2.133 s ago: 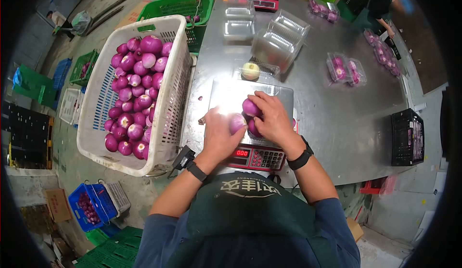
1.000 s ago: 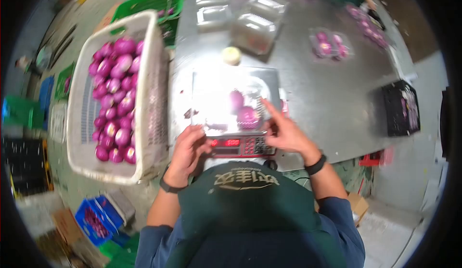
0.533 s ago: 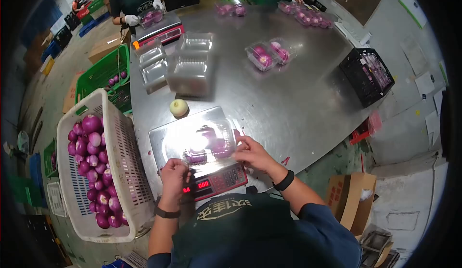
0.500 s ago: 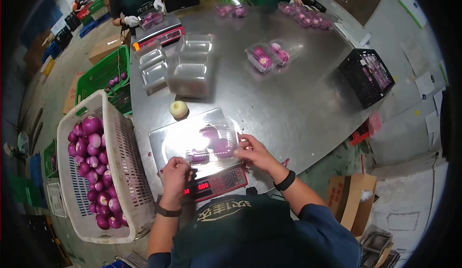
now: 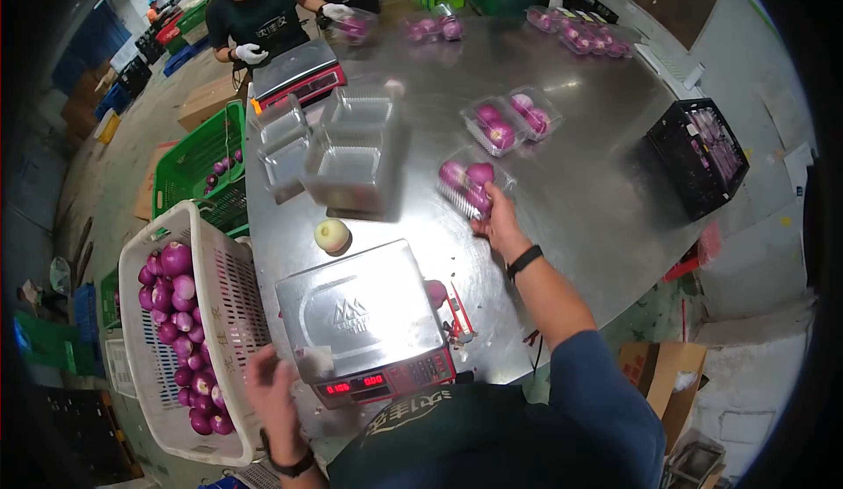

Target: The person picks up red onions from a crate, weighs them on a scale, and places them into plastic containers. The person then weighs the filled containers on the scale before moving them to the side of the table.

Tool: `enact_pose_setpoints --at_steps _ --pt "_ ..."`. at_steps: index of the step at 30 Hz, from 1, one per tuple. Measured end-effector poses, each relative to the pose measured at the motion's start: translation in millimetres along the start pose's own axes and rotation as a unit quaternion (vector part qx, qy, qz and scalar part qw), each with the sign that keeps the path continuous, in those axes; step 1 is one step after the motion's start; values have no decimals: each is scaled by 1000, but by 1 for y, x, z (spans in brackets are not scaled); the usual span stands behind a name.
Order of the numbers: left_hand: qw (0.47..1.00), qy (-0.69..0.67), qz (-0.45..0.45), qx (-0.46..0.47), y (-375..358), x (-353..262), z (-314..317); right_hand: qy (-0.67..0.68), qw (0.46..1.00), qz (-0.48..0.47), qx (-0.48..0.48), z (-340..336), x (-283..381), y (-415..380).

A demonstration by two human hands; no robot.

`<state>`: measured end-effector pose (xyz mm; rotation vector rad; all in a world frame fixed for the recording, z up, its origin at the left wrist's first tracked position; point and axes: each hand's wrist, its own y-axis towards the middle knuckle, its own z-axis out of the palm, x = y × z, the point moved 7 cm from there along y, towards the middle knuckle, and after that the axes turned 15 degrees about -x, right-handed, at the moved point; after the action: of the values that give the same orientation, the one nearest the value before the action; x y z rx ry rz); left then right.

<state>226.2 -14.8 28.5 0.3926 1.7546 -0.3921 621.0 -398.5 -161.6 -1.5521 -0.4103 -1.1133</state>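
My right hand (image 5: 499,224) grips the near edge of a clear plastic box of purple onions (image 5: 468,182) on the metal table. Beyond it are two more filled boxes (image 5: 509,122). The red scale (image 5: 364,313) in front of me has a bare plate and lit red digits. My left hand (image 5: 274,392), blurred, is raised between the scale and the white basket of onions (image 5: 198,313), fingers apart and holding nothing. A pale peeled onion (image 5: 332,235) sits just behind the scale, and one purple onion (image 5: 435,293) lies at its right.
Stacks of empty clear boxes (image 5: 351,160) stand behind the pale onion. A black crate (image 5: 700,157) is at the right. Across the table (image 5: 597,226), a gloved co-worker (image 5: 272,19) stands by another scale (image 5: 299,72); another person's arm shows near more filled boxes (image 5: 584,34).
My right hand has carried the filled box off the scale, forward and right onto the table. My left hand has moved left and down from the scale. The co-worker's box has moved right.
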Motion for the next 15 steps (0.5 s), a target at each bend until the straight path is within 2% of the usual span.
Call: enact_pose_setpoints --at_steps 2,3,5,6,7,8,9,11,12,15 --pt "993 25 65 -100 9 -1 -59 -39 999 -15 -21 9 19 20" --pt "985 30 100 -138 14 4 -94 -96 990 -97 -39 12 32 29" --pt "930 157 212 -254 14 7 -152 -209 941 -258 -74 22 54 39" --pt "912 241 194 -269 10 14 -171 -233 902 -348 -107 25 58 41" --pt "887 323 175 -279 4 17 -188 -286 849 -434 -95 33 68 28" --pt "856 401 156 -285 3 13 -193 -335 785 -514 -85 44 88 -2" --pt "853 427 135 -267 -1 6 -181 -379 712 -586 -76 55 104 -31" --pt "846 474 95 -226 -17 -10 -149 -414 656 -631 27 85 95 -44" --pt "851 467 77 -226 -14 -11 -145 -479 610 -625 94 103 99 -59" --pt "851 467 22 -238 -14 -1 -149 -490 511 -702 81 130 75 -35"
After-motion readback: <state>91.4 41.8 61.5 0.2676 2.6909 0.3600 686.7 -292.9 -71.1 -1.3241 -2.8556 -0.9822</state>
